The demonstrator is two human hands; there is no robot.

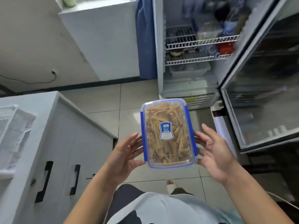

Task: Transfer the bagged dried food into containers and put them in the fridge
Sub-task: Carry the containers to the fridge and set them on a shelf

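Note:
A clear rectangular container with blue lid clips and a blue label is full of tan dried strips, and its lid is on. I carry it level at waist height between both hands. My left hand presses its left side with nearly straight fingers. On the opposite side my right hand touches the right clip, fingers spread and relaxed. The fridge stands ahead with its glass door swung open to the right. Its wire shelves hold jars, bags and a red item.
A white cabinet with black handles stands to my left, with a crinkled plastic bag on its top. Tiled floor lies between me and the fridge. A white box sits by the door's foot.

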